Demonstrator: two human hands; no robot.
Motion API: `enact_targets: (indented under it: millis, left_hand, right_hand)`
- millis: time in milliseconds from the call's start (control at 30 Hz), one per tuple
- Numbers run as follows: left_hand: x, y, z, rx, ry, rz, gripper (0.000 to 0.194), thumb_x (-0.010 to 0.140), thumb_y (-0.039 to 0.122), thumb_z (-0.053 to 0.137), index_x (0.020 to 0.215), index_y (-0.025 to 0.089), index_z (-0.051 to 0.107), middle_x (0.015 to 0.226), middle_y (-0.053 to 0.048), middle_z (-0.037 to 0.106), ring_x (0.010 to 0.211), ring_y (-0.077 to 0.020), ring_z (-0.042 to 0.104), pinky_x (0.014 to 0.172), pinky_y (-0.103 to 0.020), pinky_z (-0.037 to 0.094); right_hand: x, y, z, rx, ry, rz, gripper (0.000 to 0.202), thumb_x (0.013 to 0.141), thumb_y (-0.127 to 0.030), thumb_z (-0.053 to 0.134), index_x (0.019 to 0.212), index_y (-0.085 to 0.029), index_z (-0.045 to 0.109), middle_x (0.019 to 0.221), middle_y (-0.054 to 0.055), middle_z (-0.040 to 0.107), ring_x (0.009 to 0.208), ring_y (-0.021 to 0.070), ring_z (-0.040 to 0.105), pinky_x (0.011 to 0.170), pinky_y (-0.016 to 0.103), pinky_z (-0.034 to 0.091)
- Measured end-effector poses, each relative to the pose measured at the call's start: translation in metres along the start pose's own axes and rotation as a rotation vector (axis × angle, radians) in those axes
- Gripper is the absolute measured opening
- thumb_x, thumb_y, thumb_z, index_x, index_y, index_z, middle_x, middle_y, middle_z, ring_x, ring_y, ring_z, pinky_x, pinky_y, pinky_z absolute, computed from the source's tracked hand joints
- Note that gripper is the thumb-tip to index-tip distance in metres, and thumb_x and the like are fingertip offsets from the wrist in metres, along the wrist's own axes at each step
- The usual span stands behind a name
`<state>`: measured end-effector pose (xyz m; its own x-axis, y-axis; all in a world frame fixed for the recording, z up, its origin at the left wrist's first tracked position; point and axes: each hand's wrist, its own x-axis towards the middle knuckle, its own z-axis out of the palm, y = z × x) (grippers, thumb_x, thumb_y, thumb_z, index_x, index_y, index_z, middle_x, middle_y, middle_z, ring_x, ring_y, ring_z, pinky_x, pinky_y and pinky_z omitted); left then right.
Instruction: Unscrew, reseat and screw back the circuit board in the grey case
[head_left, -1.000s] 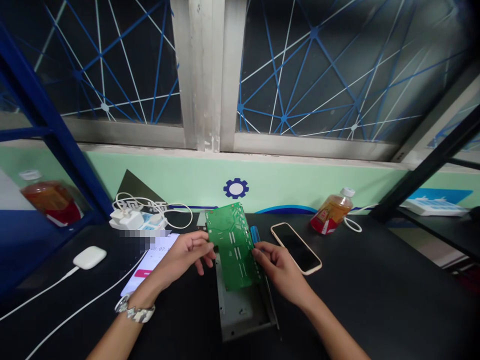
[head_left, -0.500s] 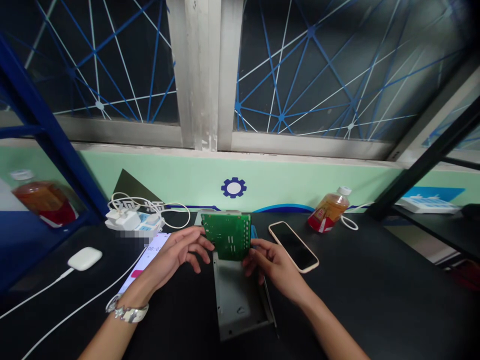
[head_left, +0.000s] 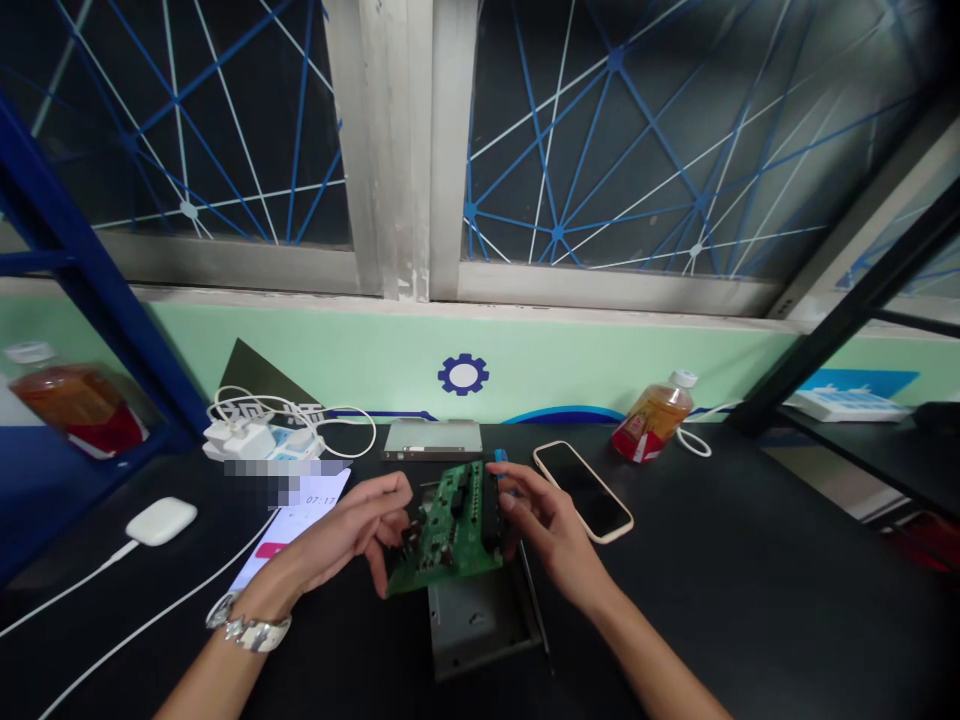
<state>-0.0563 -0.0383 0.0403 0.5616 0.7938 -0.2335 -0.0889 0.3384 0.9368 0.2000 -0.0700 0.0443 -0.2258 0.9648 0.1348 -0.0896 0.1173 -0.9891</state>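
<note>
A green circuit board [head_left: 450, 545], its component side facing up, is held tilted above a grey metal case [head_left: 484, 625]. Fingers of my left hand [head_left: 367, 520] close on the board's left edge, beside dark components. On the opposite edge, my right hand [head_left: 544, 515] grips next to a long black connector strip. The open case lies on the black table and is partly hidden under the board. Behind the board rests a flat grey metal cover [head_left: 433, 440]. A small blue piece [head_left: 500, 458] shows just beyond my right fingertips; its kind is unclear.
A phone in a pale case [head_left: 583, 490] lies to the right, a lit phone [head_left: 300, 510] to the left. Bottles stand at right [head_left: 652, 420] and far left [head_left: 79, 400]. A power strip [head_left: 262, 440], white cables and a white earbud case [head_left: 161, 521] occupy the left side.
The board has turned from upright, showing its solder side, to tilted with its components up. It is lower and nearer. My left hand has moved from beside the board onto its edge.
</note>
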Motion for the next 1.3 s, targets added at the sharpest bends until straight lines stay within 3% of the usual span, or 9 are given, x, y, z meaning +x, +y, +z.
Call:
enact_targets:
  millis: [100, 233, 367, 533, 800, 900, 1000, 1133, 1300]
  left_hand:
    - [0.0, -0.003, 0.005, 0.034, -0.043, -0.079, 0.037, 0.09, 0.05, 0.058, 0.114, 0.023, 0.048, 0.072, 0.001, 0.054, 0.06, -0.0164, 0.062, 0.045, -0.027, 0.057]
    - [0.001, -0.007, 0.012, 0.11, -0.08, -0.075, 0.067, 0.091, 0.051, 0.056, 0.146, 0.025, 0.029, 0.085, -0.006, 0.061, 0.069, -0.0216, 0.066, 0.055, -0.034, 0.059]
    - [0.001, -0.01, 0.022, 0.145, -0.098, -0.005, 0.072, 0.089, 0.051, 0.059, 0.15, 0.028, 0.029, 0.112, -0.014, 0.062, 0.089, -0.0266, 0.065, 0.067, -0.039, 0.059]
    - [0.003, -0.017, 0.029, 0.143, -0.131, 0.078, 0.062, 0.09, 0.053, 0.058, 0.145, 0.031, 0.041, 0.135, -0.012, 0.054, 0.104, -0.0264, 0.058, 0.08, -0.038, 0.053]
    - [0.004, -0.013, 0.034, 0.17, -0.13, 0.098, 0.061, 0.09, 0.052, 0.058, 0.144, 0.029, 0.042, 0.129, -0.012, 0.057, 0.107, -0.0284, 0.057, 0.081, -0.038, 0.051]
    - [0.004, -0.008, 0.031, 0.209, -0.11, 0.129, 0.06, 0.091, 0.051, 0.057, 0.144, 0.028, 0.042, 0.128, -0.012, 0.057, 0.104, -0.0273, 0.059, 0.08, -0.037, 0.053]
    - [0.0, -0.002, 0.019, 0.199, -0.066, 0.13, 0.062, 0.092, 0.052, 0.054, 0.147, 0.028, 0.037, 0.126, -0.013, 0.057, 0.104, -0.0272, 0.059, 0.081, -0.039, 0.055]
    - [-0.011, 0.007, -0.001, 0.162, -0.028, 0.073, 0.061, 0.093, 0.046, 0.054, 0.148, 0.028, 0.036, 0.124, -0.015, 0.056, 0.101, -0.027, 0.059, 0.076, -0.04, 0.058]
    - [-0.015, 0.006, -0.008, 0.069, -0.007, 0.045, 0.055, 0.093, 0.039, 0.057, 0.145, 0.026, 0.043, 0.129, -0.016, 0.053, 0.1, -0.0275, 0.059, 0.072, -0.042, 0.06]
  right_hand:
    - [-0.006, -0.001, 0.003, -0.12, 0.002, -0.065, 0.037, 0.091, -0.041, 0.059, 0.125, -0.026, 0.056, 0.1, 0.004, 0.056, 0.07, 0.0136, 0.054, 0.057, 0.025, 0.048]
    - [-0.015, -0.004, 0.007, -0.342, -0.065, -0.218, 0.05, 0.089, -0.036, 0.061, 0.138, -0.028, 0.049, 0.108, 0.007, 0.056, 0.092, 0.0219, 0.055, 0.077, 0.033, 0.049]
    - [-0.022, -0.006, 0.014, -0.411, -0.194, -0.382, 0.072, 0.082, -0.033, 0.065, 0.149, -0.026, 0.037, 0.123, 0.011, 0.051, 0.11, 0.0276, 0.051, 0.099, 0.045, 0.042]
    - [-0.028, -0.007, 0.02, -0.451, -0.293, -0.461, 0.09, 0.076, -0.03, 0.072, 0.153, -0.028, 0.026, 0.144, 0.011, 0.04, 0.132, 0.032, 0.037, 0.113, 0.05, 0.027]
    - [-0.027, -0.001, 0.023, -0.384, -0.198, -0.383, 0.089, 0.072, -0.03, 0.076, 0.149, -0.027, 0.031, 0.126, 0.011, 0.05, 0.11, 0.0274, 0.053, 0.1, 0.043, 0.043]
    - [-0.026, 0.002, 0.025, -0.359, -0.153, -0.263, 0.086, 0.073, -0.032, 0.077, 0.146, -0.028, 0.032, 0.114, 0.008, 0.055, 0.091, 0.0212, 0.058, 0.081, 0.035, 0.051]
    - [-0.022, 0.001, 0.021, -0.325, -0.121, -0.152, 0.067, 0.081, -0.032, 0.071, 0.14, -0.028, 0.039, 0.103, 0.006, 0.059, 0.078, 0.0165, 0.057, 0.063, 0.026, 0.049]
    - [-0.01, 0.004, 0.012, -0.301, -0.039, -0.049, 0.033, 0.088, -0.036, 0.062, 0.118, -0.022, 0.059, 0.094, 0.005, 0.065, 0.079, 0.0172, 0.058, 0.066, 0.026, 0.047]
    - [0.001, 0.015, 0.005, -0.18, 0.0, 0.032, 0.038, 0.084, -0.042, 0.069, 0.113, -0.018, 0.065, 0.097, 0.008, 0.069, 0.087, 0.0213, 0.063, 0.082, 0.034, 0.05]
